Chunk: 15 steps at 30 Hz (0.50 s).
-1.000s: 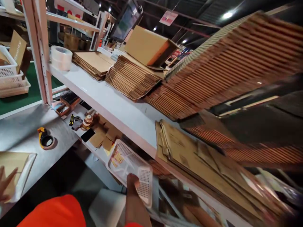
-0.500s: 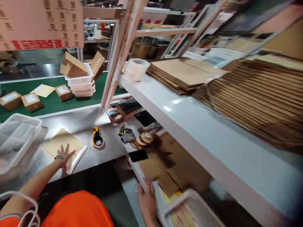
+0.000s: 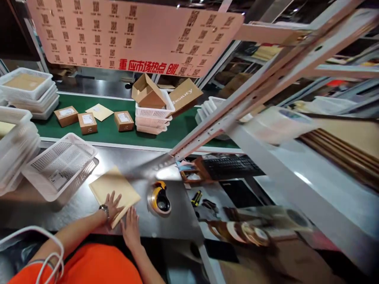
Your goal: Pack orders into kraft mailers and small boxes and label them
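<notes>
A tan padded envelope (image 3: 114, 183) lies flat on the metal tabletop. My left hand (image 3: 113, 206), with a watch on its wrist, is spread flat over its lower part. Along the lower right edge, beside a narrow folded strip, my right hand (image 3: 131, 227) rests with straight fingers, their tips near or touching the paper. Neither hand is wrapped round anything. To the right of the envelope stands a yellow and black tape dispenser (image 3: 160, 197). On the left is a white plastic basket (image 3: 78, 152) with a labelled paper visible at its bottom.
Stacked white baskets (image 3: 16, 157) stand at the far left. Behind runs a green conveyor (image 3: 106, 136) with small cartons (image 3: 123, 120) and another basket stack (image 3: 152, 118). A slanting metal post (image 3: 204, 136), a keyboard (image 3: 232, 166) and a white shelf (image 3: 284, 173) are at right.
My right hand has come from the shelf area at right to the envelope's edge. My left hand stays spread on the envelope. The view has swung left.
</notes>
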Tool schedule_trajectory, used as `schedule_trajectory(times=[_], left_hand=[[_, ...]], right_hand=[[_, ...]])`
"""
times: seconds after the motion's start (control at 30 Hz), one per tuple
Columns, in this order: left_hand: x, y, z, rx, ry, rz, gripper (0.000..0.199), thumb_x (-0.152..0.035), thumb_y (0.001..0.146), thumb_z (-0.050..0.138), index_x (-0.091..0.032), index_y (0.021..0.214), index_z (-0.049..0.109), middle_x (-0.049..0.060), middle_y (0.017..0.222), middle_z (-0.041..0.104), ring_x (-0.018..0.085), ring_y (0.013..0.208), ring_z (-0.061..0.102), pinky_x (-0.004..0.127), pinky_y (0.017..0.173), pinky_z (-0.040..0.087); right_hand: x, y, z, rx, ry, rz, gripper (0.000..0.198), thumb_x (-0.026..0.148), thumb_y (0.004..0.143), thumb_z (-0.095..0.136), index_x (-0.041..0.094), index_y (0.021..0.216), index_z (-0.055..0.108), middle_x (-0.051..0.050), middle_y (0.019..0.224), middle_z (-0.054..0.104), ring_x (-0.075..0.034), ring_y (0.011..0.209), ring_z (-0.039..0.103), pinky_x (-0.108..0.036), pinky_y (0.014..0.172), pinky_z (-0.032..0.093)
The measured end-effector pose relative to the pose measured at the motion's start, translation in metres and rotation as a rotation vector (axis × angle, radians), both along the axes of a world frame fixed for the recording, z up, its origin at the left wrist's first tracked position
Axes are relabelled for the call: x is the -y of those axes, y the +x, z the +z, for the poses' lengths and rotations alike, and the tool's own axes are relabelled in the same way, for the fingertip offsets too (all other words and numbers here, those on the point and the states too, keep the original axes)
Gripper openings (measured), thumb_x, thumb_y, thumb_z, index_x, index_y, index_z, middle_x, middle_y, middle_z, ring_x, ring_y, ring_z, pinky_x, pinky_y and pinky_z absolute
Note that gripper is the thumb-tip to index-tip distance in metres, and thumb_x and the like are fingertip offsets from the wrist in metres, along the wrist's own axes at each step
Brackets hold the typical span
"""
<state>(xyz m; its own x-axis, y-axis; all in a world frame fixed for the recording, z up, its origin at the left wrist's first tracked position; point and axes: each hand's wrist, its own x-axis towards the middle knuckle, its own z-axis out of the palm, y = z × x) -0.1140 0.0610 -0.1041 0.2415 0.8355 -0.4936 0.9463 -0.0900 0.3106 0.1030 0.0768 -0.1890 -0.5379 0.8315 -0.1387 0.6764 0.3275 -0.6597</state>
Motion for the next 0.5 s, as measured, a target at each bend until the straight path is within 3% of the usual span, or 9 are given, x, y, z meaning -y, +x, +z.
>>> schedule_trajectory(times=[0.13, 0.3, 0.43, 0.5], left_hand=[[-0.002, 0.0, -0.003, 0.019, -0.034, 0.007, 0.131, -0.039, 0.067, 0.103, -0.027, 0.18, 0.037, 0.019, 0.192, 0.001, 0.064, 0.172, -0.006, 0.086, 0.133, 0.008], [-0.003, -0.026, 0.002, 0.119, -0.057, -0.083, 0.117, -0.036, 0.073, 0.092, -0.019, 0.178, 0.042, 0.019, 0.191, 0.017, 0.06, 0.174, -0.002, 0.083, 0.136, 0.014], [0.0, -0.048, 0.009, 0.186, -0.029, -0.183, 0.11, -0.038, 0.073, 0.089, -0.015, 0.173, 0.051, 0.023, 0.188, 0.029, 0.06, 0.173, 0.014, 0.079, 0.135, 0.026], [0.003, -0.056, 0.015, 0.238, -0.02, -0.184, 0.096, -0.04, 0.076, 0.088, -0.016, 0.164, 0.061, 0.023, 0.181, 0.045, 0.056, 0.169, 0.032, 0.072, 0.132, 0.037]], right_hand=[[0.003, -0.004, 0.007, 0.047, 0.022, -0.024, 0.077, 0.053, 0.107, 0.044, 0.006, 0.168, 0.052, -0.027, 0.182, 0.037, -0.043, 0.174, 0.03, -0.067, 0.141, 0.021], [-0.01, -0.023, 0.032, 0.144, -0.034, -0.057, 0.084, 0.059, 0.104, 0.05, 0.009, 0.172, 0.046, -0.024, 0.185, 0.032, -0.042, 0.177, 0.022, -0.061, 0.143, 0.01], [-0.045, -0.035, 0.067, 0.41, -0.045, 0.066, 0.096, 0.065, 0.103, 0.052, 0.011, 0.179, 0.031, -0.022, 0.19, 0.018, -0.042, 0.179, 0.008, -0.063, 0.143, 0.007], [-0.066, -0.04, 0.083, 0.59, -0.035, 0.129, 0.102, 0.068, 0.101, 0.053, 0.012, 0.182, 0.023, -0.02, 0.192, 0.013, -0.041, 0.18, 0.005, -0.063, 0.143, 0.009]])
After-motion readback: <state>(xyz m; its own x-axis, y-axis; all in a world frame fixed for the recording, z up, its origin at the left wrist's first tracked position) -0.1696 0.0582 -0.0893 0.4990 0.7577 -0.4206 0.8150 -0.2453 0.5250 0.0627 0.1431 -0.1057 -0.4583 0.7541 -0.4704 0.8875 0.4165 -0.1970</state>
